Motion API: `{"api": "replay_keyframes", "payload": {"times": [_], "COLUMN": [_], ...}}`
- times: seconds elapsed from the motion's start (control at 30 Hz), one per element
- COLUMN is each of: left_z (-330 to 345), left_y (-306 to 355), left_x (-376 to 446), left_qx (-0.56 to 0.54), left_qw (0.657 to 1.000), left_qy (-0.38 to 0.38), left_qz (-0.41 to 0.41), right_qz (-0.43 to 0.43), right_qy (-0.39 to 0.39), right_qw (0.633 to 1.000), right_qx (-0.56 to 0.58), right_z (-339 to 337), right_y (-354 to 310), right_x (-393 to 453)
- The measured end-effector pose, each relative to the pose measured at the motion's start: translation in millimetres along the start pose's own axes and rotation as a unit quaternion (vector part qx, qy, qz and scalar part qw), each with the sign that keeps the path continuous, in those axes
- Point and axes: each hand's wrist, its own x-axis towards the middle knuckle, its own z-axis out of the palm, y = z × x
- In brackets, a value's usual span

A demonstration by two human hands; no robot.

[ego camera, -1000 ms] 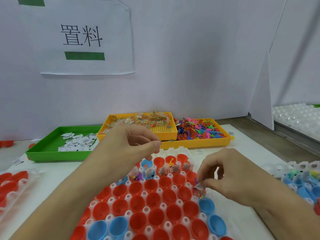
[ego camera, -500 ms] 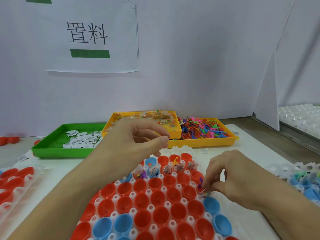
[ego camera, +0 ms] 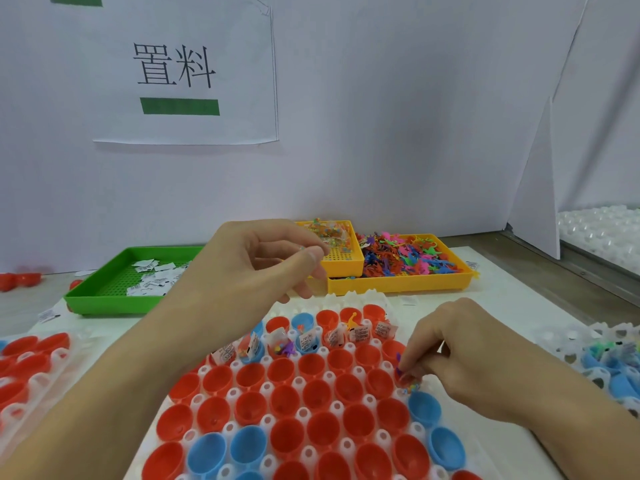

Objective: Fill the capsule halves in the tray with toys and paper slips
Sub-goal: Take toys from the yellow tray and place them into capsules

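The right hand (ego camera: 460,362) pinches a purple toy (ego camera: 400,362) into a red capsule half (ego camera: 407,377) at the white tray's (ego camera: 349,299) right edge, while the left hand (ego camera: 256,268) hovers above with curled fingers, its contents unclear.

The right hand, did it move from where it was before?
No, hardly. The right hand still pinches a small toy over the same red capsule half at the right edge of the white tray, beside the blue halves.

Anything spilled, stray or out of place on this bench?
Yes: a printed white paper slip lies loose on the table left of the green plastic tray, and another lies right of the yellow toy tray. Nothing looks damaged.
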Motion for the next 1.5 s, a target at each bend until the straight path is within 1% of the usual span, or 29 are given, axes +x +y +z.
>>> {"api": "replay_keyframes", "payload": {"times": [0.07,0.2,0.3,0.37,0.43,0.5,0.63,0.7,0.97,1.23,1.5], "left_z": [-1,-2,-1,3,10,25,59,72,97,101,104], "left_y": [0,0,1,1,1,0,-6,-10,-18,-20,-22], "left_x": [0,1,1,0,-1,-4,-17,-20,-12,-11,-11], "left_qx": [-0.001,0.003,0.009,0.025,0.072,0.138,0.236,0.264,0.308,0.319,0.285], "left_qw": [1.000,1.000,1.000,0.999,0.996,0.985,0.956,0.946,0.941,0.940,0.951], "left_qy": [0.005,0.006,-0.002,-0.013,-0.044,-0.091,-0.169,-0.188,-0.136,-0.121,-0.120], "left_qz": [-0.002,-0.002,0.008,0.019,0.038,0.049,0.039,0.024,-0.034,-0.014,-0.017], "right_qz": [-0.004,-0.024,-0.012,-0.005,0.001,-0.001,-0.002,-0.007,-0.009,-0.007,0.003], "right_qy": [-0.003,0.011,0.031,0.015,-0.016,-0.037,-0.042,-0.034,-0.020,-0.018,-0.024], "right_qw": [1.000,0.999,0.999,1.000,1.000,0.999,0.999,0.999,0.997,0.995,0.994], "right_qx": [0.004,-0.032,-0.030,-0.020,-0.022,-0.018,0.012,0.032,0.070,0.093,0.108], "right_z": [-1,-5,-12,-15,-15,-12,-9,-9,-9,-11,-11], "right_y": [1,4,7,7,6,4,5,8,17,16,18], "right_x": [-2,-4,-5,-6,-6,-5,-2,-1,0,0,0]}}
